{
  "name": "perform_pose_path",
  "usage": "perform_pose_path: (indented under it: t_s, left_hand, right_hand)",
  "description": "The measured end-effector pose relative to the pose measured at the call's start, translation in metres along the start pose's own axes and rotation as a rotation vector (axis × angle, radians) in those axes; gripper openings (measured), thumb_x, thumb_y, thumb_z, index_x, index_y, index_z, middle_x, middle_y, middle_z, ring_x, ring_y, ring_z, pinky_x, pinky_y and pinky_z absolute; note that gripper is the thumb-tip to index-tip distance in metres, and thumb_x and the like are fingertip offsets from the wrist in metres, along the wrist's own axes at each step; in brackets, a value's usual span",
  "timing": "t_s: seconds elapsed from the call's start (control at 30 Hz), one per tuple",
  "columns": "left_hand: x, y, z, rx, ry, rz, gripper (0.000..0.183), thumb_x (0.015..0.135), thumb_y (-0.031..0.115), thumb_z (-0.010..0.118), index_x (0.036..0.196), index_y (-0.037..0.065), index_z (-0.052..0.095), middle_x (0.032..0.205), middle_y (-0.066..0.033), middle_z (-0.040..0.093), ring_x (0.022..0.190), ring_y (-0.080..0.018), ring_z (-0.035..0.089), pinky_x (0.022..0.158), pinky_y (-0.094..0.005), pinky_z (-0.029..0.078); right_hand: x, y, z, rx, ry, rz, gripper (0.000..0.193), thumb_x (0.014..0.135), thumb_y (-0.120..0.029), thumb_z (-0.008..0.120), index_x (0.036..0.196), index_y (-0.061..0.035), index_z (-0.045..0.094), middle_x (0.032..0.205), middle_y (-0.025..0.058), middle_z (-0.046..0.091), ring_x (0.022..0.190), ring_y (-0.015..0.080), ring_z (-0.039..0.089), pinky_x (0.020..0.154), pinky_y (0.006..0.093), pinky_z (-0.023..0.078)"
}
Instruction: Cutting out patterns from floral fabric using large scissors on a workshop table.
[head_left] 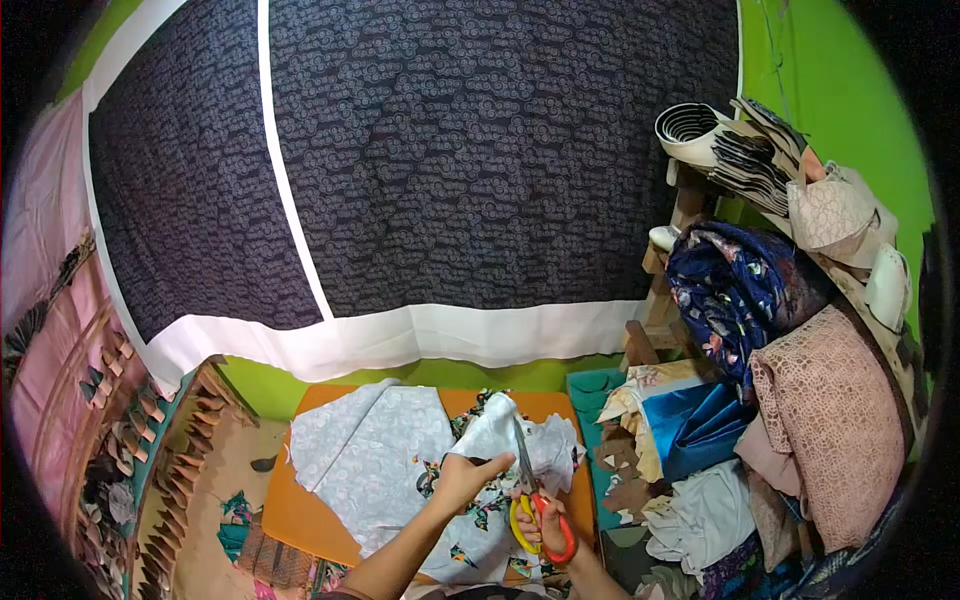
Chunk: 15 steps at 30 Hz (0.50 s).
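Observation:
My right hand (545, 522) is wrapped round the handles of a pair of scissors (567, 530), one loop red and one yellow. Their metal blades point away from me, up against a pale piece of fabric (490, 432). That fabric is pinched in my left hand (472, 480), a little left of the blades, and raised above the table. Below both hands lies more grey-white cloth (370, 440), some of it showing a dark floral print. It covers much of an orange-brown table (290, 510). Whether the blades are fully closed is hard to make out.
Folded and heaped fabrics, among them a shiny blue one (690, 420) and a beige lace-patterned bundle (830, 420), fill the right side. Racks of shoes (170, 500) line the left. A dark patterned curtain (480, 170) with white borders hangs behind the table.

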<state>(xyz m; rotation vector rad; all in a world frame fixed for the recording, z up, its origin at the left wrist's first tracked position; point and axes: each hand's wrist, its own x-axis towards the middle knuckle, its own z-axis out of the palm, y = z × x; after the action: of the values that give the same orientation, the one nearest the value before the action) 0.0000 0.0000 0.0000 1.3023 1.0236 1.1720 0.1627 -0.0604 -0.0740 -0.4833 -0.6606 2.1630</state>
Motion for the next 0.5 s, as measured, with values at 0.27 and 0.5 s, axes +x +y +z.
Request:
perform_pose_path:
  t_s: [0.27, 0.5]
  left_hand:
    - [0.004, -0.007, -0.001, 0.239, -0.08, 0.216, 0.05, 0.067, 0.01, 0.066, 0.11, -0.003, 0.044, 0.093, -0.0071, 0.056, 0.079, -0.0121, 0.054, 0.068, -0.0249, 0.044]
    - [0.002, 0.008, 0.005, 0.101, -0.167, 0.025, 0.061, 0.066, 0.009, 0.067, 0.117, -0.002, 0.037, 0.098, -0.0076, 0.053, 0.082, -0.0128, 0.052, 0.072, -0.0258, 0.043]
  right_hand:
    - [-0.002, 0.004, 0.022, -0.204, 0.078, -0.282, 0.071, 0.066, -0.064, 0.046, 0.108, -0.008, 0.036, 0.071, -0.0015, 0.036, 0.052, 0.0053, 0.034, 0.042, 0.0185, 0.032]
    - [-0.006, 0.008, -0.021, 0.054, -0.044, -0.11, 0.06, 0.073, -0.056, 0.047, 0.109, -0.0091, 0.036, 0.074, 0.0012, 0.039, 0.054, 0.0076, 0.038, 0.045, 0.019, 0.035]
